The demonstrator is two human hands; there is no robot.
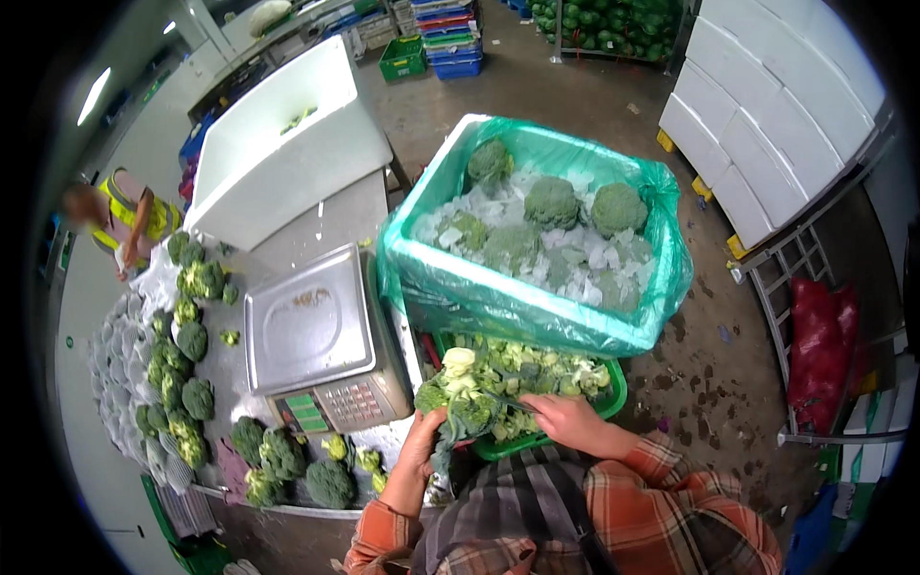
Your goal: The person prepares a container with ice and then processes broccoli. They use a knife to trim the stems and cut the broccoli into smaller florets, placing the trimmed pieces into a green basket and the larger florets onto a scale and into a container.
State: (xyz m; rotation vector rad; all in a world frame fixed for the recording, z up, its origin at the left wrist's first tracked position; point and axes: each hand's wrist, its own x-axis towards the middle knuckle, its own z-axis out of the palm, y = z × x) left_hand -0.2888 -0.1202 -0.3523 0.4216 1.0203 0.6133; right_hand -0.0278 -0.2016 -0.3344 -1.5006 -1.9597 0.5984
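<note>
My left hand (420, 448) is closed around the lower side of a head of broccoli (471, 414), its cut, pale green side partly showing. My right hand (571, 424) is closed close to the same broccoli, on its right. A thin, dark, blade-like thing seems to reach from its fingers toward the broccoli; its handle is hidden in the hand. Just beneath both hands stands a green basket (617, 388) heaped with cut broccoli pieces and stalks (537, 367). Beyond it, a foam box lined with green plastic (537, 331) holds crushed ice (460, 206) and several broccoli heads (552, 203).
A scale with a metal pan (311, 316) sits on the table at left. Several broccoli heads (331, 484) and net-wrapped ones (120, 383) lie around it. Behind is a big white foam bin (287, 163). White boxes (757, 105) stack at right; a person (129, 216) stands far left.
</note>
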